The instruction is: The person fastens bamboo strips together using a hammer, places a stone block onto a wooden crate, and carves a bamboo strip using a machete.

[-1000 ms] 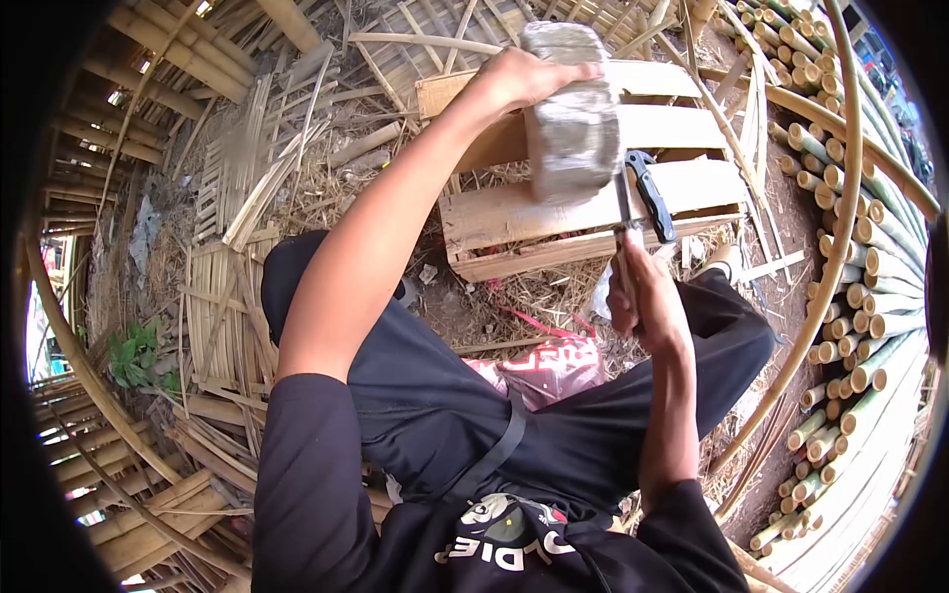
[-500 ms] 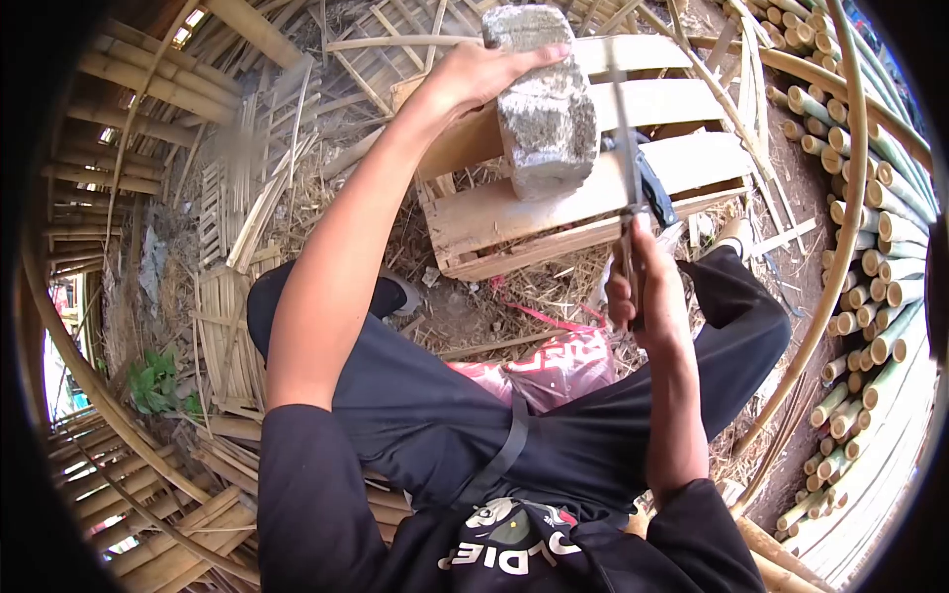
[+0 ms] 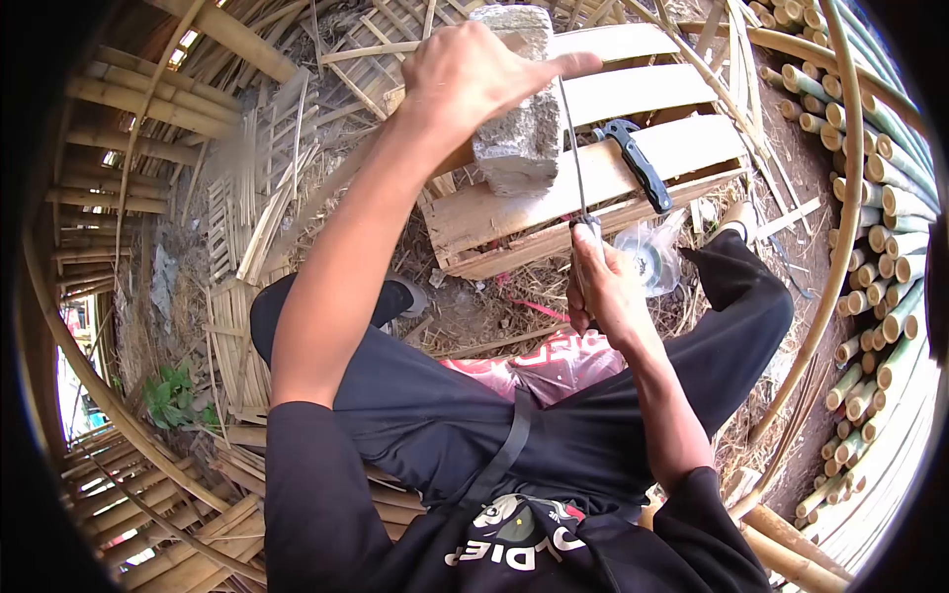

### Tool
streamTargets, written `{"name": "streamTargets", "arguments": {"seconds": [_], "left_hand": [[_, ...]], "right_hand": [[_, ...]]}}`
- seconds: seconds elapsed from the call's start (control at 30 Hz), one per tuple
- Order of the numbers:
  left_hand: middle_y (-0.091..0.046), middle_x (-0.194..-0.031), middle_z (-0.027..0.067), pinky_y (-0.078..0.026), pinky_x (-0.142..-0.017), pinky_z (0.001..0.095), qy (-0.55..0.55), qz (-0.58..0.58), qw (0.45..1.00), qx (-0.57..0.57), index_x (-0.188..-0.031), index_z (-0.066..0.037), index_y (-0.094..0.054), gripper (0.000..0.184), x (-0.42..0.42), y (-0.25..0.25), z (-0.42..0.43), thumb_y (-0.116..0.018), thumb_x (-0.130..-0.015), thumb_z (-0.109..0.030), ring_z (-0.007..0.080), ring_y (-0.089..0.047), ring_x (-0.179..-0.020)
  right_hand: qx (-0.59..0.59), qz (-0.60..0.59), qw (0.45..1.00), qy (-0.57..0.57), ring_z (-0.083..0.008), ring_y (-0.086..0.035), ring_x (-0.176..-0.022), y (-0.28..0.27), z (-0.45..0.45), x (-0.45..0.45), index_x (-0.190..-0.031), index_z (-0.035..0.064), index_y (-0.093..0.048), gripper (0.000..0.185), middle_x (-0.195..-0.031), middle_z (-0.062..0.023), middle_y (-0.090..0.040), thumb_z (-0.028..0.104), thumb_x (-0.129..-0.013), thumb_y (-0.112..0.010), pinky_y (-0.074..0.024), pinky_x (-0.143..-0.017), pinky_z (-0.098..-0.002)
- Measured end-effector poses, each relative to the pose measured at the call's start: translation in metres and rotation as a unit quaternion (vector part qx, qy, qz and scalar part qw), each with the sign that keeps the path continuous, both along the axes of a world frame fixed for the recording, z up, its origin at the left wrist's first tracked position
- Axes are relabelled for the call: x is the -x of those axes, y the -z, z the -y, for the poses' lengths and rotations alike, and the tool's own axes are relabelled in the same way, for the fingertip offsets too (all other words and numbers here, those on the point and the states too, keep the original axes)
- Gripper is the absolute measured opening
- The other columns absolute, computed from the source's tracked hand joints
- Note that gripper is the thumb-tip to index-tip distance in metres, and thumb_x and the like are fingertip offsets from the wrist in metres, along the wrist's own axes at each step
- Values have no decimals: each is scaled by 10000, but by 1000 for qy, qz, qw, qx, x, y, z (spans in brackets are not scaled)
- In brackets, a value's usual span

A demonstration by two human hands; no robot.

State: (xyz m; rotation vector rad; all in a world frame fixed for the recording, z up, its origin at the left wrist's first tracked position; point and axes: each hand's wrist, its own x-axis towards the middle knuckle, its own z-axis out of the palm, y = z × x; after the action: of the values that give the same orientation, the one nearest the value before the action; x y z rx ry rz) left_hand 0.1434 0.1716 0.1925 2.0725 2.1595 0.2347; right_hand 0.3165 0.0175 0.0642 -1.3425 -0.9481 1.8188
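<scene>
My left hand (image 3: 470, 74), slightly blurred, is over the left side of a rough grey stone block (image 3: 519, 143). One of its digits stretches across the block towards the blade tip; whether they touch I cannot tell. Its other fingers are mostly hidden. My right hand (image 3: 603, 287) is closed around the handle of a knife, and the narrow knife blade (image 3: 575, 158) points away from me, just right of the block. Beneath the block is a slatted wooden crate (image 3: 652, 158). A black folding knife (image 3: 641, 166) lies on its slats.
A clear plastic bag (image 3: 650, 259) with something round in it lies beside the crate. A pink printed bag (image 3: 554, 366) is between my legs. Cut bamboo poles (image 3: 885, 257) are stacked on the right. Bamboo strips (image 3: 287, 188) and straw cover the ground at left.
My right hand has moved left with the knife, bringing the blade beside the block. My left hand has risen and reached further across the block. The folding knife is now fully visible.
</scene>
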Motion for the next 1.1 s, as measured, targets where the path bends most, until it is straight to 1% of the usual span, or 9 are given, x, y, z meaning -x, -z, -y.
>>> {"name": "streamTargets", "arguments": {"seconds": [0.1,0.13,0.27,0.43,0.5,0.57,0.83,0.97,1.1], "left_hand": [[-674,-687,151,-585,-675,397,34,-99,994,-25,-684,-12,-681,989,4,15,-17,-575,-571,-989,250,-707,-710],[-725,-886,231,-592,-801,436,29,-108,993,-30,-871,41,-738,1052,5,19,-23,-610,-572,-960,318,-732,-914],[-724,-1006,263,-573,-877,468,30,-107,993,-36,-981,64,-738,1078,12,24,-27,-632,-583,-932,356,-714,-1018],[-727,-873,263,-566,-789,490,-9,-109,992,-56,-861,43,-753,965,-3,20,-6,-581,-697,-893,362,-736,-883],[-722,-839,263,-560,-766,493,-6,-103,992,-69,-825,43,-750,964,-2,28,-7,-557,-717,-895,361,-736,-849],[-718,-804,262,-554,-743,497,-2,-96,992,-87,-789,43,-747,966,3,34,-11,-532,-736,-898,360,-736,-816],[-683,-679,212,-542,-739,492,10,-38,998,-47,-592,10,-663,967,30,27,-5,-534,-676,-944,335,-728,-770],[-488,-477,-9,-463,-592,372,-47,7,999,13,-450,-140,-458,794,57,27,-6,-546,-798,-849,130,-530,-500],[-356,-410,-60,-361,-477,304,-20,104,994,-20,-427,-176,-403,811,140,71,-23,-489,-787,-898,92,-410,-414]], "right_hand": [[-12,25,1000,-5,-140,-475,-368,-5,0,4,-768,76,-456,504,-501,-28,-462,487,-1060,-449,-392,-366,-288],[-13,19,1000,-3,-137,-474,-368,-8,-2,3,-768,77,-461,506,-501,-27,-462,491,-1057,-449,-389,-365,-285],[-4,-51,996,78,-129,-466,-381,-24,-15,-7,-756,93,-478,506,-524,-17,-467,511,-1041,-465,-383,-366,-277],[16,-136,955,264,-150,-456,-383,-14,-18,-6,-771,82,-465,543,-527,-23,-459,536,-1055,-379,-411,-379,-307],[-27,-78,979,188,-153,-439,-394,14,2,13,-819,108,-437,468,-546,-21,-448,515,-1049,-439,-402,-395,-307],[35,-84,995,32,-165,-454,-402,-1,16,34,-822,104,-435,453,-558,-41,-462,495,-1050,-457,-402,-392,-312],[45,-116,989,86,-157,-450,-401,0,10,24,-849,89,-456,452,-578,-47,-475,496,-1045,-466,-388,-372,-304],[31,-128,985,115,-145,-443,-417,-3,0,14,-819,92,-449,457,-581,-39,-467,492,-1037,-485,-415,-402,-310],[33,-134,983,117,-146,-453,-412,-6,-3,9,-829,89,-453,446,-577,-40,-473,480,-1043,-484,-410,-395,-301]]}}
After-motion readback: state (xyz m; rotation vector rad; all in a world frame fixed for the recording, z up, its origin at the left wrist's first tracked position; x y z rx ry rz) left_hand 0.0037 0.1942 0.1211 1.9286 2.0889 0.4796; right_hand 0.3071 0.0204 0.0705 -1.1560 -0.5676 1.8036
